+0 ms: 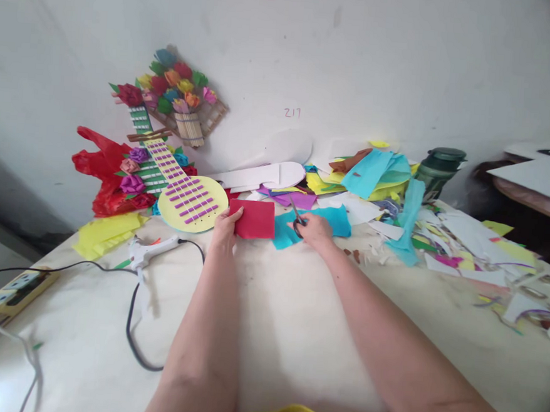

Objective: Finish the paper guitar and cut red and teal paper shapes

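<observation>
My left hand [225,227] pinches the left edge of a red paper sheet [256,220] and holds it just above the table. My right hand [315,229] is closed round the handles of a pair of scissors [296,217], whose blades point away from me. Under the right hand lies a turquoise paper sheet [335,221]. The red sheet and the scissors are a short way apart.
A white glue gun [152,252] with a black cord lies to the left. A yellow paper guitar [188,201], paper flowers [177,89] and a red plastic bag [99,168] stand against the wall. Coloured scraps [451,243] and a green jar [438,170] crowd the right.
</observation>
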A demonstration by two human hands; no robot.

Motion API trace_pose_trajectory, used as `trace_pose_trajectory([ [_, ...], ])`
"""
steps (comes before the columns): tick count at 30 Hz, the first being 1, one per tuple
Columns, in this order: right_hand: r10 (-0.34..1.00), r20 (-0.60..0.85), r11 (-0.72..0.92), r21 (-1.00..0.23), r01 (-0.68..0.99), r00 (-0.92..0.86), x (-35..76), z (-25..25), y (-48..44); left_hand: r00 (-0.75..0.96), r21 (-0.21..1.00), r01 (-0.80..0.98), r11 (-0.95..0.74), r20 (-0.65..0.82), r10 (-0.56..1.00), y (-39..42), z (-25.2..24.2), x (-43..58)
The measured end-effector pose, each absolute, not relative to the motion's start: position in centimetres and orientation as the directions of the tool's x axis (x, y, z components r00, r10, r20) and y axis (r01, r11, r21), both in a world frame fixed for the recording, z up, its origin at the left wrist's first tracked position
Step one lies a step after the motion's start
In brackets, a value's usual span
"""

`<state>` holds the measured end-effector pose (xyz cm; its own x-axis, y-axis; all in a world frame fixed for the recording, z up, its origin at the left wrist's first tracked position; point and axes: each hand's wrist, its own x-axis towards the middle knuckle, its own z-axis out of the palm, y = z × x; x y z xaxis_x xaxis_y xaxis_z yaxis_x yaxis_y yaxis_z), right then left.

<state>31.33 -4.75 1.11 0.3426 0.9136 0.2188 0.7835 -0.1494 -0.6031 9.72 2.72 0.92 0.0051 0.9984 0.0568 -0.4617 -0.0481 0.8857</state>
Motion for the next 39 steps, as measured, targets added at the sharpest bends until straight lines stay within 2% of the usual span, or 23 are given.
trace_pose_trajectory([
  [4, 0.916, 0.223, -0.184, -0.508, 0.842, 0.335, 31.2, 0.9, -4.7, -0.132, 0.920, -0.379, -0.102, 0.055, 0.990, 3.6, 0.2, 9.7],
  [7, 0.916, 0.238, -0.193, -0.441, 0.877, 0.322, 31.0, 0.8, -4.8, -0.258, 0.980, -0.146, -0.132, 0.091, 0.962, 4.4, -0.2, 9.4],
  [10, 0.917, 0.249, -0.198, -0.395, 0.897, 0.312, 30.8, 0.8, -4.8, -0.357, 0.989, 0.102, -0.109, 0.139, 0.924, 4.8, -0.3, 9.1],
  [14, 0.919, 0.239, -0.207, -0.386, 0.899, 0.315, 30.7, 0.6, -4.7, -0.399, 0.946, 0.254, -0.201, 0.292, 0.869, 4.4, 0.1, 9.0],
  [17, 0.918, 0.238, -0.207, -0.392, 0.896, 0.316, 30.8, 0.6, -4.7, -0.423, 0.915, 0.301, -0.268, 0.380, 0.823, 3.8, 0.6, 9.2],
  [22, 0.923, 0.225, -0.217, -0.368, 0.904, 0.313, 30.6, 0.9, -5.0, -0.449, 0.905, 0.379, -0.193, 0.362, 0.817, 3.1, 1.1, 9.3],
  [26, 0.929, 0.216, -0.234, -0.288, 0.929, 0.301, 30.1, 1.6, -5.6, -0.463, 0.890, 0.430, -0.154, 0.364, 0.808, 2.9, 1.2, 9.3],
  [33, 0.922, 0.249, -0.246, -0.209, 0.946, 0.295, 28.7, 2.7, -6.2, -0.527, 0.902, 0.412, -0.129, 0.351, 0.773, 2.7, 1.7, 9.4],
  [39, 0.931, 0.164, -0.291, -0.202, 0.935, 0.325, 28.9, 3.1, -6.2, -0.514, 0.915, 0.381, -0.131, 0.327, 0.793, 3.4, 1.2, 9.0],
])
